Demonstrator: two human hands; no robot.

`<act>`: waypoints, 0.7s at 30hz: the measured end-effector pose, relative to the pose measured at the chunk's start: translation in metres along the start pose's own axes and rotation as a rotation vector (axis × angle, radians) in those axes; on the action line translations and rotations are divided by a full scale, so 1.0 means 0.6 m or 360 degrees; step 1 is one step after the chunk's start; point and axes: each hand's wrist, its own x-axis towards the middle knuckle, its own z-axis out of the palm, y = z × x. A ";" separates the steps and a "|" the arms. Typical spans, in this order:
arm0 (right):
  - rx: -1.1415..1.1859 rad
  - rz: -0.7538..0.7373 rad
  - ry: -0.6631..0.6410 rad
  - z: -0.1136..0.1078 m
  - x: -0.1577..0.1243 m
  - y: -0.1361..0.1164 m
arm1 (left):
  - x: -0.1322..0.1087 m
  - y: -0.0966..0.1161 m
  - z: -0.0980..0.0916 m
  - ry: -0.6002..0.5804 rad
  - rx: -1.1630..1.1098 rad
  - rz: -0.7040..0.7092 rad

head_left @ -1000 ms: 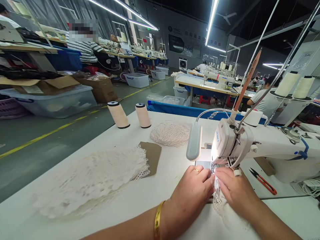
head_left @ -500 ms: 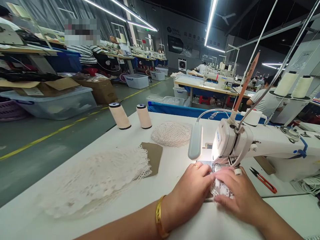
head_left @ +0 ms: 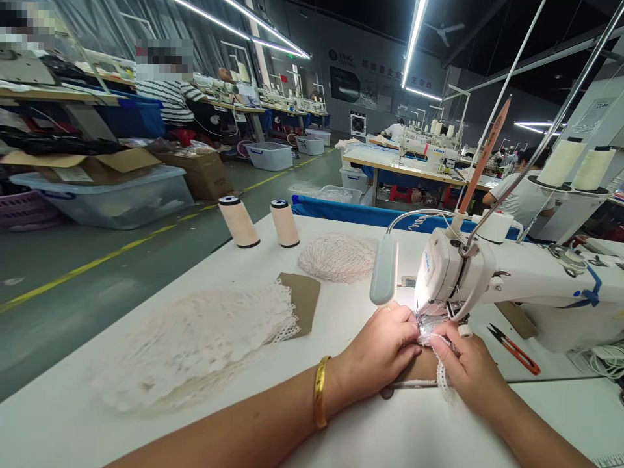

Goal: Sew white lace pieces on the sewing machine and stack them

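Both hands are at the needle area of a white sewing machine (head_left: pixel 441 276). White lace trim (head_left: pixel 442 377) passes under the presser foot, and its loose end hangs over the table's near side. My right hand (head_left: pixel 470 364) pinches the trim between thumb and fingers, to the right of the needle. Close to the machine head on the left, my left hand (head_left: pixel 387 341) has its fingers bent together at the lace's edge; what lies under the fingertips is partly hidden. A pile of white lace pieces (head_left: pixel 190 344) lies on the table to the left, partly over a brown card (head_left: pixel 305 302).
Two peach thread cones (head_left: pixel 238 223) stand at the table's back left, near a heap of narrow lace (head_left: pixel 338 257). Orange-handled thread snips (head_left: pixel 514 350) lie right of the machine head. A grey lamp (head_left: pixel 384 270) hangs left of it. Co-workers sit at other machines beyond.
My hands have drawn slightly apart. The right hand has moved down and right, pulling a strand of lace out, and the bunched lace between the hands has given way to visible machine bed.
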 end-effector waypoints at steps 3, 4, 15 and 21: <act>-0.0094 -0.0093 -0.0086 -0.003 -0.003 -0.002 | -0.003 -0.002 0.002 0.0021 0.0048 0.0124; -0.0132 -0.0174 -0.0144 -0.005 -0.005 -0.003 | -0.007 0.000 0.000 0.0008 0.0063 0.0165; -0.0261 -0.0435 -0.0408 -0.018 -0.023 -0.013 | -0.032 0.017 -0.011 -0.0047 0.0134 0.0284; -0.0292 -0.0442 -0.0343 -0.013 -0.015 -0.010 | -0.023 0.005 -0.014 -0.0038 0.0215 0.0284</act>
